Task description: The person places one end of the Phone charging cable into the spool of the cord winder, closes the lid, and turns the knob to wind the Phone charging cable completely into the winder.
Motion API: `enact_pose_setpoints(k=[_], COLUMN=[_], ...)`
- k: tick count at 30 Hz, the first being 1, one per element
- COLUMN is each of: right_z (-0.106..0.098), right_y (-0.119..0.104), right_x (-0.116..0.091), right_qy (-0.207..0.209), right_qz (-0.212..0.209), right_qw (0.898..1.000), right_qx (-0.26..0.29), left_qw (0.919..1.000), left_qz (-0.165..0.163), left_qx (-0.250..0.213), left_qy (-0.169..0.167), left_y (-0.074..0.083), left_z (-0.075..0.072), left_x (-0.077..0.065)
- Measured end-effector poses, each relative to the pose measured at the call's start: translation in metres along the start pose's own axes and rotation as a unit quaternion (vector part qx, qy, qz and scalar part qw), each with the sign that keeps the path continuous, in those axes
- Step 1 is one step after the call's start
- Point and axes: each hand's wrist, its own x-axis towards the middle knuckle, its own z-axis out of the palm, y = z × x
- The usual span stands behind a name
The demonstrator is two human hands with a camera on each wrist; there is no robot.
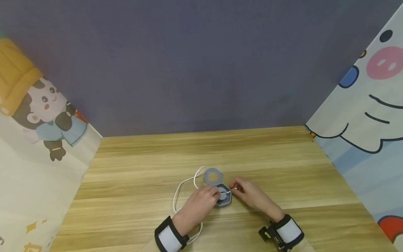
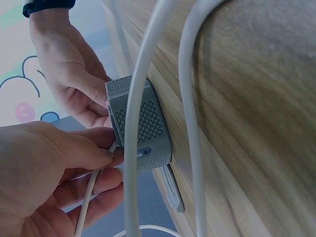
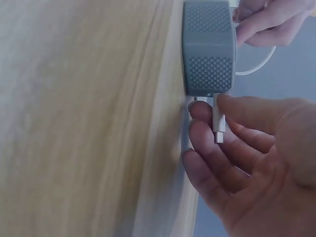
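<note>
A grey hexagonal case with textured sides lies on the table between the hands, its round hub showing inside. My left hand is at its left side, pinching a white cable between thumb and fingers. On the other side, my right hand pinches the cable's USB-C plug right at the case wall, metal tip pointing away from the case. The cable crosses the inside of the case between the two hands. Just behind the case lies a flat grey ring-shaped lid.
The rest of the white cable loops over the table to the left and runs under the left wrist. The wooden table meets a dark grey panel at the back. Cartoon-printed panels stand left and right.
</note>
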Motion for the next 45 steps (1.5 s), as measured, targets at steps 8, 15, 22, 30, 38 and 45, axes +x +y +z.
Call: enact_pose_setpoints(k=[8, 15, 22, 30, 38, 45], right_z=[0.002, 0.008, 0.017, 0.022, 0.019, 0.017], right_y=[-0.001, -0.008, -0.014, -0.019, -0.020, -0.020], right_x=[-0.002, -0.003, -0.002, 0.004, 0.007, 0.007], right_qy=[0.025, 0.051, 0.001, 0.014, 0.019, 0.013], right_qz=[-0.013, -0.087, -0.145, -0.130, -0.151, -0.152], right_qw=[0.999, 0.992, 0.987, 0.989, 0.986, 0.986], right_qx=[-0.044, -0.073, -0.067, -0.073, -0.074, -0.066], left_qw=[1.0000, 0.9999, 0.9999, 0.9988, 0.9941, 0.9894], left_qz=[-0.001, 0.000, -0.002, -0.028, -0.074, -0.104], left_qx=[-0.001, -0.005, -0.007, -0.037, -0.077, -0.100], left_qy=[-0.009, -0.010, -0.014, 0.015, 0.018, 0.015], left_y=[0.000, 0.000, -0.001, -0.005, -0.005, -0.006], left_z=[0.000, 0.001, 0.001, 0.002, 0.002, 0.004], left_x=[0.000, 0.000, 0.000, -0.001, 0.002, 0.005])
